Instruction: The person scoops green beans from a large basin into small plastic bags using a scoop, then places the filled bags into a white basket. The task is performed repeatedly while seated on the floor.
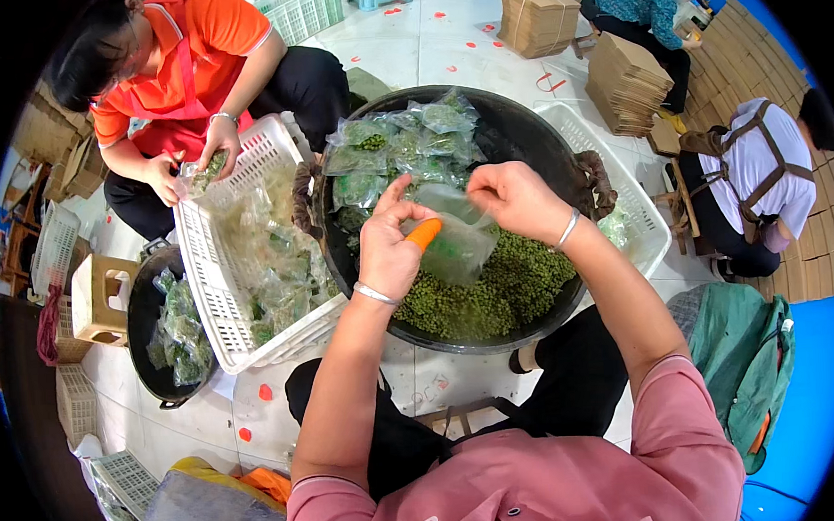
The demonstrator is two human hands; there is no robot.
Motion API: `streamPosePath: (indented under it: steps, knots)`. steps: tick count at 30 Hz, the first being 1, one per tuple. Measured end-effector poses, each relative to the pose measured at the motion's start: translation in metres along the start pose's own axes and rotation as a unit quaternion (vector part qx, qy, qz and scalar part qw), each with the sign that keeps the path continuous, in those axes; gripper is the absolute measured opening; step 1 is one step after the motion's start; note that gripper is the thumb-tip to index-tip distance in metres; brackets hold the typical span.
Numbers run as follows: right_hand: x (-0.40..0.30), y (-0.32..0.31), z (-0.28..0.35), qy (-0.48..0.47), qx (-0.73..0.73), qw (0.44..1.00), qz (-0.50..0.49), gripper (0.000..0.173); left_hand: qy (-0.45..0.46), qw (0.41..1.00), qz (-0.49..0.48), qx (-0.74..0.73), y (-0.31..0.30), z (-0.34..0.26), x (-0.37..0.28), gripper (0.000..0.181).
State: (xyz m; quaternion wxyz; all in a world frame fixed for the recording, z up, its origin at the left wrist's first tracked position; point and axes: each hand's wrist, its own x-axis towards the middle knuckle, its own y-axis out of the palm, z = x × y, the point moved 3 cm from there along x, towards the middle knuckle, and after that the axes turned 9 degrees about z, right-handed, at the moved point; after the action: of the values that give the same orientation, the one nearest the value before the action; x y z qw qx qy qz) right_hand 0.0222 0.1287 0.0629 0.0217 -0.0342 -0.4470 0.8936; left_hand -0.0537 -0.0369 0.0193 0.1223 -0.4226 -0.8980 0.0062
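Observation:
A clear plastic bag (460,252) with green print hangs between my two hands over a wide dark basin (533,123). My left hand (393,244) grips its left side; an orange cover sits on one digit. With fingertips pinched together at the bag's upper right edge is my right hand (518,200). Loose green peppercorns (489,295) on their stems heap in the near part of the basin, below the bag. Filled clear packets (404,144) pile up in its far part. How much the bag in my hands contains is hard to see.
Left of the basin, a white plastic crate (210,285) holds more packets; a person in orange handles one over it. A smaller black tub (137,325) also holds packets. Another white crate (645,231) stands right. Flattened cardboard stacks (623,83) and two other people are beyond.

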Motion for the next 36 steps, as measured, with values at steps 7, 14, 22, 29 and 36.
streamPosePath:
  steps: [7, 14, 22, 29, 36]
  knots:
    - [0.080, 0.008, -0.040, 0.003, 0.224, 0.963, -0.147, 0.017, -0.083, 0.988, -0.034, -0.129, -0.017, 0.004, 0.003, 0.002]
    - [0.113, -0.004, -0.088, 0.023, -0.217, 0.922, -0.320, 0.014, -0.105, 0.978, -0.058, -0.173, -0.016, 0.013, 0.008, 0.018]
    - [0.008, 0.004, -0.044, 0.066, 0.450, 0.854, -0.253, 0.006, -0.150, 0.898, 0.012, -0.412, 0.012, 0.008, 0.007, 0.055]
    - [-0.046, 0.007, -0.047, 0.024, 0.282, 0.955, -0.091, 0.018, -0.134, 0.921, -0.039, -0.363, 0.041, 0.002, 0.007, 0.036]
    - [-0.058, -0.034, 0.006, -0.091, -0.131, 0.986, -0.054, 0.019, -0.034, 0.988, 0.066, -0.135, 0.076, -0.002, 0.002, 0.033]
